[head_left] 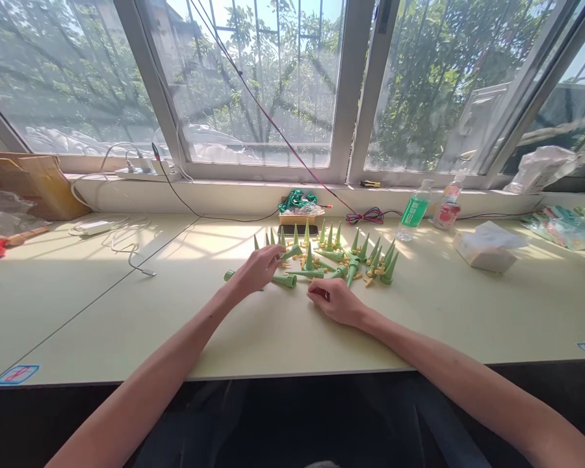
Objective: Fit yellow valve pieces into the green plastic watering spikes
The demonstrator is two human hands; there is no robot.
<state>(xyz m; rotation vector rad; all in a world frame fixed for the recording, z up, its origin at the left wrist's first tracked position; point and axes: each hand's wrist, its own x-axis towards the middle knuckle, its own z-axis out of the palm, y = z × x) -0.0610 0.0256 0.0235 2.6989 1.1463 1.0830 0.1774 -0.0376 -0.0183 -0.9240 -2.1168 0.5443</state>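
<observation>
Several green plastic cone spikes (351, 257) stand and lie on the pale table (127, 325), mixed with small yellow pieces (368, 281). My left hand (258, 268) reaches into the left side of the pile, and its fingers pinch the wide end of a lying green cone (290, 253). Another green cone (285, 281) lies just below that hand. My right hand (335, 301) rests on the table in front of the pile with its fingers curled under; what they hold, if anything, is hidden.
A green-labelled bottle (413, 211) and a second bottle (447, 205) stand at the back right beside a white packet (487, 247). A bag of green parts (298, 203) sits on the sill. Cables (121, 234) and cardboard (39, 182) lie at the left.
</observation>
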